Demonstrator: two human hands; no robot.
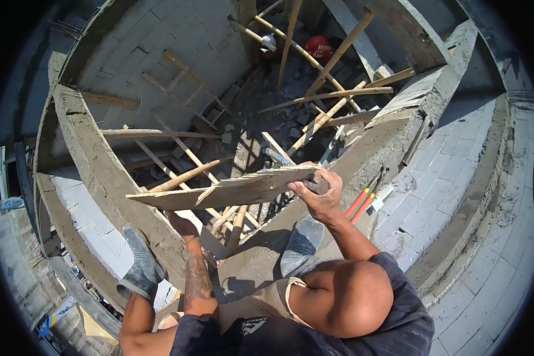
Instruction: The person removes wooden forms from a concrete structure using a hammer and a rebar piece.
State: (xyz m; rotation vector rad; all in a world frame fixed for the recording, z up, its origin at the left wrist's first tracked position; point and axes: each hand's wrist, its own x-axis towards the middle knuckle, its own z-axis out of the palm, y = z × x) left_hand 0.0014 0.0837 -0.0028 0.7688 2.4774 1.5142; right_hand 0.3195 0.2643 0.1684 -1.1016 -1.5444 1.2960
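Observation:
A long, thin board [237, 193] with splintered edges lies across the view in front of my body, tilted up a little at its right end. My right hand [323, 196] grips that end, and a dark grey lump that I cannot make out clearly shows between thumb and fingers. Under the board's left part is my left hand [183, 225], its fingers hidden by the board. Red-handled pliers or cutters [362, 199] rest on the concrete just right of my right hand. My boots [141, 261] stand on the concrete beams.
Concrete beams [98, 154] flank a deep opening crossed by bamboo poles [187, 175]. Below are a person in a red top [319, 48] and a person with a white helmet [269, 41]. Block walls [421, 178] drop away at the right, and rubble lies at the bottom.

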